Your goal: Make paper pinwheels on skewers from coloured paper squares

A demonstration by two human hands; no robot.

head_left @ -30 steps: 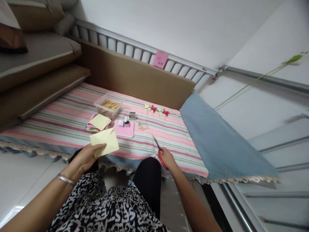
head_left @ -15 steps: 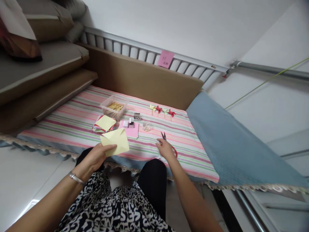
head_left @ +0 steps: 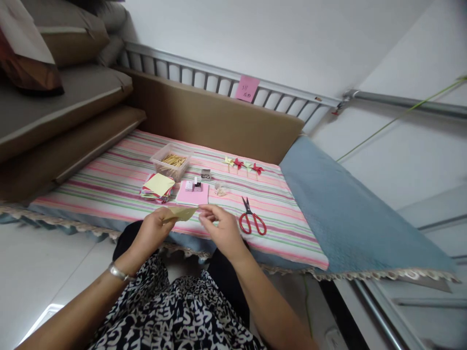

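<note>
A yellow paper square [head_left: 182, 213] is pinched in my left hand [head_left: 155, 230], tilted so that it shows nearly edge-on. My right hand [head_left: 222, 227] has its fingertips at the sheet's right corner; thumb and index finger are close together there. Red-handled scissors [head_left: 251, 219] lie on the striped cloth [head_left: 288, 228], just right of my right hand, blades partly apart. Beyond the sheet are a stack of coloured paper squares [head_left: 157, 187] with yellow on top and a pink paper pile [head_left: 193, 194] bearing small boxes [head_left: 193, 185].
A clear plastic tub [head_left: 170, 163] of wooden sticks stands at the back left. Near it are a small open box [head_left: 206, 174] and a small clear container [head_left: 220, 189]. Several paper pinwheels [head_left: 243, 165] lie farther back, before a brown board [head_left: 211, 112]. Large cushions [head_left: 65, 97] are stacked at left.
My right hand has moved left from beside the scissors to the yellow paper's corner. The scissors lie where they were. My left hand has tilted the sheet from facing up to nearly edge-on.
</note>
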